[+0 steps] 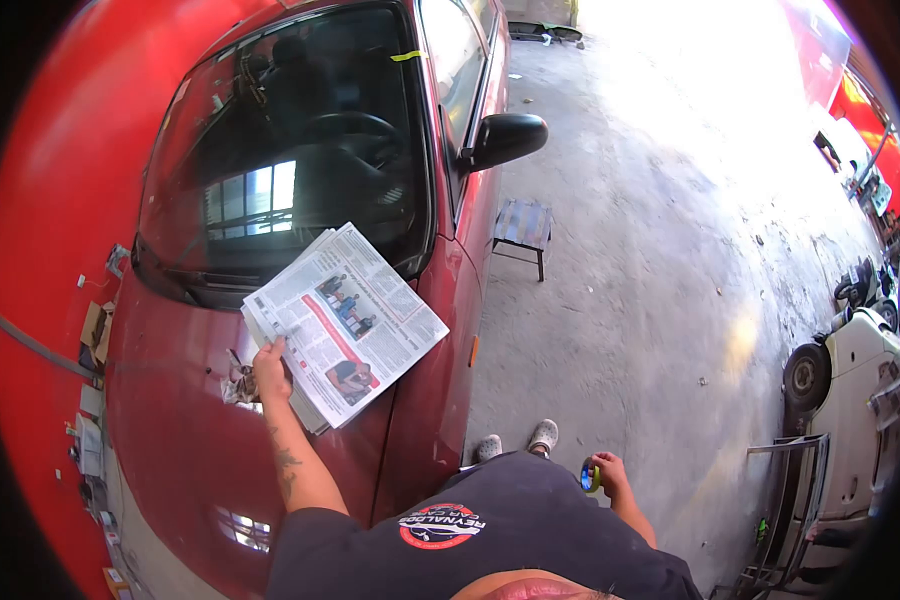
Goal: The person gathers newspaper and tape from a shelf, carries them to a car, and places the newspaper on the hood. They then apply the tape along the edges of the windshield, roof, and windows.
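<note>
My left hand (271,370) is closed on the near left edge of a folded newspaper (370,325), a stack of several sheets. The newspaper lies tilted over the hood (180,370) of a dark red car and overlaps the base of its windshield (300,170) in this view. Low beside my body, my right hand (610,472) grips a roll of yellow-green masking tape (591,476) with a blue inner ring. A short strip of yellow-green tape (408,56) sticks to the windshield's upper right edge. Some crumpled material (240,382) rests on the hood next to my left hand.
The car's black side mirror (510,140) juts out over the concrete floor (610,300). A small low stool (522,225) stands beside the car. To the right are a metal frame (795,480) and a white vehicle (850,390). Boxes (95,330) line the red wall at left.
</note>
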The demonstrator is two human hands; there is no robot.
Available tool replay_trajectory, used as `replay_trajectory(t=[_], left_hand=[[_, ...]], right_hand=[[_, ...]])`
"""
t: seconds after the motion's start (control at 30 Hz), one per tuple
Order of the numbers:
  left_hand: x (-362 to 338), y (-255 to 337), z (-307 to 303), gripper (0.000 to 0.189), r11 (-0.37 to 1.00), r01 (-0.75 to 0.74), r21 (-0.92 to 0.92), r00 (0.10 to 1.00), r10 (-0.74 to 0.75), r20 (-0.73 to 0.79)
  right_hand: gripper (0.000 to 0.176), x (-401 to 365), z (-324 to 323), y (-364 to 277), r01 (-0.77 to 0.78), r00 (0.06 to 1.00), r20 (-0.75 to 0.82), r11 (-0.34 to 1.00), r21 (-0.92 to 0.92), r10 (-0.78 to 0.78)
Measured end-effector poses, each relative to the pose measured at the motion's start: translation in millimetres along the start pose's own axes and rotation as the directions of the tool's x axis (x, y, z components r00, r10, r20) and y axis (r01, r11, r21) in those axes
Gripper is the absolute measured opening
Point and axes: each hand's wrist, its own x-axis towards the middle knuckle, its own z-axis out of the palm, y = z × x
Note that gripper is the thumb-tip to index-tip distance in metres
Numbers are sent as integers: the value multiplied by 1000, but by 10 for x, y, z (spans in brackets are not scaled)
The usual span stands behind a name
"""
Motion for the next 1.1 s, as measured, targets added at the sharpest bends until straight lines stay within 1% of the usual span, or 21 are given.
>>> replay_trajectory(t=[0.1, 0.13, 0.23, 0.37, 0.43, 0.47, 0.5, 0.57, 0.6, 0.7, 0.8, 0.9, 0.93, 1.0, 1.03, 1.1], left_hand=[[-88, -76, 96, 26, 999, -52, 14, 995, 53, -78], [-228, 2, 268, 27, 994, -91, 68, 985, 99, -143], [-168, -211, 315, 25, 994, -84, 64, 969, 96, -229], [-224, -274, 370, 23, 996, -48, -78, 979, 32, -201], [-311, -220, 475, 24, 993, -105, -53, 977, 93, -194], [-349, -178, 546, 25, 991, -127, -28, 972, 119, -203], [-354, -165, 578, 25, 989, -148, -3, 967, 144, -212], [-310, -182, 584, 25, 983, -146, 112, 954, 170, -248], [-294, -194, 586, 26, 975, -145, 168, 946, 186, -266], [-180, -361, 506, 27, 953, -229, 199, 908, 283, -309], [-256, -306, 560, 28, 961, -188, 204, 900, 252, -356], [-167, -400, 438, 30, 913, -198, 355, 838, 346, -422], [-155, -388, 453, 31, 927, -183, 329, 825, 326, -461], [-25, -284, 263, 33, 952, -151, 268, 799, 277, -535], [77, -245, 52, 35, 921, -145, 361, 785, 329, -524], [246, -217, -307, 40, 834, -125, 538, 757, 431, -491]], right_hand=[[23, -149, 252, -317, 0, 999, 43, 981, 195, -8], [25, -71, 293, -295, 15, 995, 93, 980, 200, -34], [30, -80, 499, -452, 29, 986, 153, 979, 202, -60], [32, -237, 898, -664, 27, 948, 297, 958, 284, -114], [35, -349, 1083, -849, 14, 914, 377, 942, 337, -148], [35, -447, 1193, -983, 48, 899, 395, 941, 335, -187], [35, -530, 1307, -1111, 121, 894, 392, 958, 259, -219], [36, -662, 1497, -1340, 263, 875, 393, 959, 101, -281], [36, -687, 1549, -1419, 299, 861, 423, 954, 24, -281], [38, -590, 1670, -1441, 498, 822, 424, 841, -213, -379], [41, -581, 1632, -1433, 616, 778, 433, 691, -380, -455], [42, -707, 1429, -1480, 598, 799, 436, 624, -503, -415], [44, -625, 1315, -1478, 652, 757, 492, 546, -527, -429], [45, -474, 1286, -1233, 699, 710, 462, 457, -550, -531], [45, -477, 1309, -1145, 718, 681, 450, 410, -562, -578], [46, -619, 1272, -1154, 649, 749, 377, 490, -581, -545]])
